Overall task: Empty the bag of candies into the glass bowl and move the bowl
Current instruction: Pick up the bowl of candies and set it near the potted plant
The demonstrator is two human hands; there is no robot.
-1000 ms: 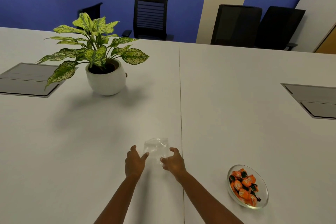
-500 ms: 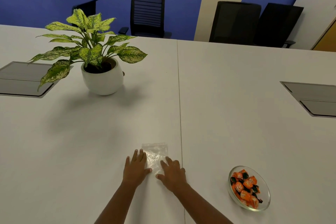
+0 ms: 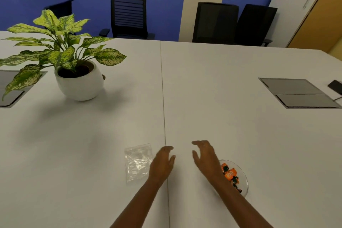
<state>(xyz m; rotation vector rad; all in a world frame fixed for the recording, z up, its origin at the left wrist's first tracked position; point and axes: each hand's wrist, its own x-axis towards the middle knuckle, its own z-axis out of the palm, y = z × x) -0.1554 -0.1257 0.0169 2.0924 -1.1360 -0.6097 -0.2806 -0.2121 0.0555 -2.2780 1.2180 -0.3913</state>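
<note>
The clear bag [image 3: 138,163] lies flat and empty near the table's [image 3: 222,116] near edge, both hands, left hand [image 3: 162,163] and right hand [image 3: 206,157], open and apart, holding nothing, probably because the candies [image 3: 230,174] already fill the glass bowl [image 3: 242,177] beside the right forearm.

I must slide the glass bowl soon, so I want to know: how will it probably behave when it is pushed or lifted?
The glass bowl looks smooth, so it may slide easily on the white table. It is wide and shallow, so tipping seems unlikely. The candies are piled loosely and could shift.
</note>
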